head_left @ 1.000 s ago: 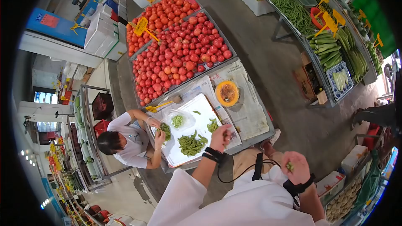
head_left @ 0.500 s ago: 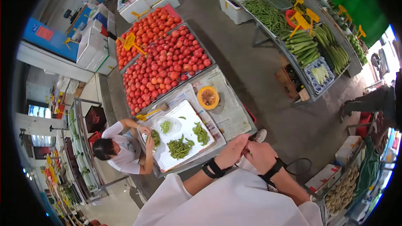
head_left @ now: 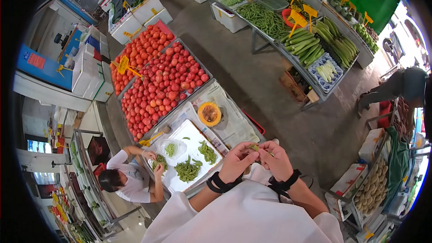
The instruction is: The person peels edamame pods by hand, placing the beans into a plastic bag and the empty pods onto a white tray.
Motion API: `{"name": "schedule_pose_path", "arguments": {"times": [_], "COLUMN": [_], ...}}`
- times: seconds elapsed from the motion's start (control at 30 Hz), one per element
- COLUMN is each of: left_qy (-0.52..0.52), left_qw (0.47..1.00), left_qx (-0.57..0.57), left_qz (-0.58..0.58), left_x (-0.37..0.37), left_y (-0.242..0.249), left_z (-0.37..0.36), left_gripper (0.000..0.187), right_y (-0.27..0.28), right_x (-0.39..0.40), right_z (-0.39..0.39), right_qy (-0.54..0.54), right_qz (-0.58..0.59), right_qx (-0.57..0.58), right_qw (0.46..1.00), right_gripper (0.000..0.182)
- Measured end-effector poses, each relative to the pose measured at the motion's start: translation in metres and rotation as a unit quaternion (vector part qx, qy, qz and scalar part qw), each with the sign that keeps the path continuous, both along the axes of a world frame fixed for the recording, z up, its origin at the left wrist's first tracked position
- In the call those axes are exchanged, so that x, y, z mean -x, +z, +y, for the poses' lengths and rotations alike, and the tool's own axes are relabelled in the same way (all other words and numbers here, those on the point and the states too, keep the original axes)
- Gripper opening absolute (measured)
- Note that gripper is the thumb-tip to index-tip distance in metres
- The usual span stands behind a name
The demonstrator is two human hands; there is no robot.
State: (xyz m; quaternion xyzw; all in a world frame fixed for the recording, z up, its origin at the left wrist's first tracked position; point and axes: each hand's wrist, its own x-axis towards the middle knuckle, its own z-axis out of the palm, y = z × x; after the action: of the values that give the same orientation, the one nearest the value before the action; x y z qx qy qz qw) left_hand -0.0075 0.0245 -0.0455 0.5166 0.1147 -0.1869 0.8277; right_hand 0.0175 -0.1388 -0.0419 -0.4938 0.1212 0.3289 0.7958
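In the head view, my left hand (head_left: 238,163) and my right hand (head_left: 276,161) meet in front of my lap, fingertips pinched together. Between them is a small green bean pod (head_left: 254,147), partly hidden by the fingers; each hand seems to grip an end of it. Left of my hands lies a white tray (head_left: 176,182) bearing a heap of green bean pods (head_left: 187,170), a smaller pile of pods (head_left: 208,152) and a clear plastic bag with shelled green beans (head_left: 170,149).
Across the tray, a person (head_left: 130,180) in a white top handles pods. Newspaper (head_left: 238,123) carries an orange-rimmed bowl (head_left: 209,114). Beyond sit red fruit (head_left: 166,85) and tomatoes (head_left: 144,47). A vegetable stand (head_left: 288,58) is to the right, boxes (head_left: 348,177) nearer.
My hands have risen slightly and turned, bringing the pod into sight between my fingertips. The view has shifted, so the stalls appear further left.
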Motion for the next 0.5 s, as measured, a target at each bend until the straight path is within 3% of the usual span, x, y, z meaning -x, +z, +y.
{"name": "schedule_pose_path", "arguments": {"times": [0.27, 0.37, 0.5], "left_qy": [0.034, 0.063, 0.026], "left_qw": [0.998, 0.998, 0.998], "left_qx": [0.014, 0.01, -0.044], "left_qz": [0.048, 0.026, -0.038], "left_x": [0.003, 0.001, 0.002], "left_y": [-0.002, 0.004, 0.01], "left_z": [-0.011, -0.013, -0.014], "left_gripper": [0.016, 0.016, 0.014], "right_y": [0.004, 0.005, 0.009], "right_x": [0.006, 0.005, 0.009], "right_z": [-0.009, -0.016, -0.014], "right_qy": [-0.042, -0.023, -0.024], "right_qz": [0.002, -0.024, -0.11], "right_qx": [-0.023, -0.002, 0.065], "right_qw": [0.999, 0.999, 0.992], "right_gripper": [0.01, 0.01, 0.012]}}
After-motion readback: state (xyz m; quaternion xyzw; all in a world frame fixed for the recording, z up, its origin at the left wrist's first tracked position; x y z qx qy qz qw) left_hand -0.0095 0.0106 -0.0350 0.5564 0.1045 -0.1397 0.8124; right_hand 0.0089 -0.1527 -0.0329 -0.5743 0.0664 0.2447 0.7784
